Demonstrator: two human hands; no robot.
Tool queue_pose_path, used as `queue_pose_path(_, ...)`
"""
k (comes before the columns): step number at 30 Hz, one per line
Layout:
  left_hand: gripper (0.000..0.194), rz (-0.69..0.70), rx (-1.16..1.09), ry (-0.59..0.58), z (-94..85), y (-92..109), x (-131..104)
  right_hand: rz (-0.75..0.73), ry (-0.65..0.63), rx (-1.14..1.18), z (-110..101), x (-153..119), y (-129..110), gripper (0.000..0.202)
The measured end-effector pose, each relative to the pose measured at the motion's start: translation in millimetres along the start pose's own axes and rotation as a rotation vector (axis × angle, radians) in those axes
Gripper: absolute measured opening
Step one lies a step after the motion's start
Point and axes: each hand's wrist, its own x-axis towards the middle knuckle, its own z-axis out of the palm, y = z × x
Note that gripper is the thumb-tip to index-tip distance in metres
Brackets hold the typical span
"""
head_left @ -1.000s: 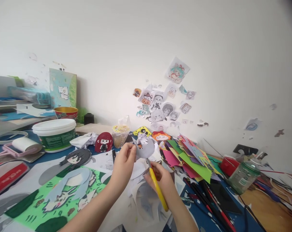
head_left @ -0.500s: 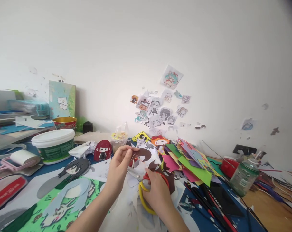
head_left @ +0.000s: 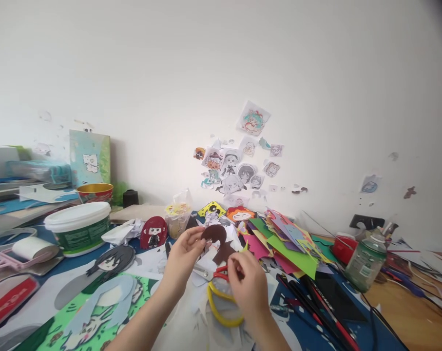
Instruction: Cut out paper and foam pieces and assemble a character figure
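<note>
Pinched between the thumb and fingers of my left hand (head_left: 186, 253) is a curved dark brown paper cutout (head_left: 214, 235). A pair of scissors (head_left: 203, 272) with red and yellow handles lies below it, blades pointing left toward my left hand. My right hand (head_left: 248, 280) is over the red handle, its fingers curled together; whatever they grip, if anything, is hidden. The yellow loop shows free of the fingers. Another brown paper piece (head_left: 224, 252) lies between my two hands, close to the right fingertips.
Coloured paper sheets (head_left: 286, 243) are piled to the right, near black pens (head_left: 308, 304) and a glass jar (head_left: 367, 261). A white-lidded tub (head_left: 78, 226), a red-haired paper figure (head_left: 154, 233) and a green sheet with cutouts (head_left: 56, 331) stand or lie left. Drawings (head_left: 231, 163) hang on the wall.
My right hand has come out of the scissor handles and shifted slightly right, its fingers now curled together. The brown cutout has turned in my left hand. The view has shifted slightly.
</note>
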Motion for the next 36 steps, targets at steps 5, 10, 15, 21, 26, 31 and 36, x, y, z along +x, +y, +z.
queue_pose_path(5,0.040,-0.186,-0.041,-0.160,4.8,-18.5,-2.7,0.050,0.091,0.254,1.2,2.9,5.6,0.018)
queue_pose_path(10,0.034,-0.228,0.027,-0.268,10.5,-21.5,-8.1,0.193,-0.007,0.343,4.0,3.5,5.6,0.017)
queue_pose_path(15,0.028,-0.212,0.083,-0.293,10.9,-19.0,-8.6,0.256,-0.082,0.576,-0.3,5.9,2.2,0.020)
queue_pose_path(21,0.031,-0.197,0.086,-0.276,10.4,-21.4,-7.2,0.276,-0.107,0.739,-0.9,7.7,4.6,0.019)
queue_pose_path(26,0.032,-0.187,0.086,-0.312,11.1,-20.7,-7.0,0.290,-0.098,0.791,1.4,8.4,6.8,0.017)
queue_pose_path(31,0.028,-0.175,0.087,-0.310,9.2,-21.1,-6.6,0.278,-0.134,0.887,-0.1,9.0,6.1,0.016)
queue_pose_path(36,0.027,-0.123,0.130,-0.302,9.4,-21.0,-5.7,0.284,-0.154,0.902,-1.9,8.4,5.9,0.017)
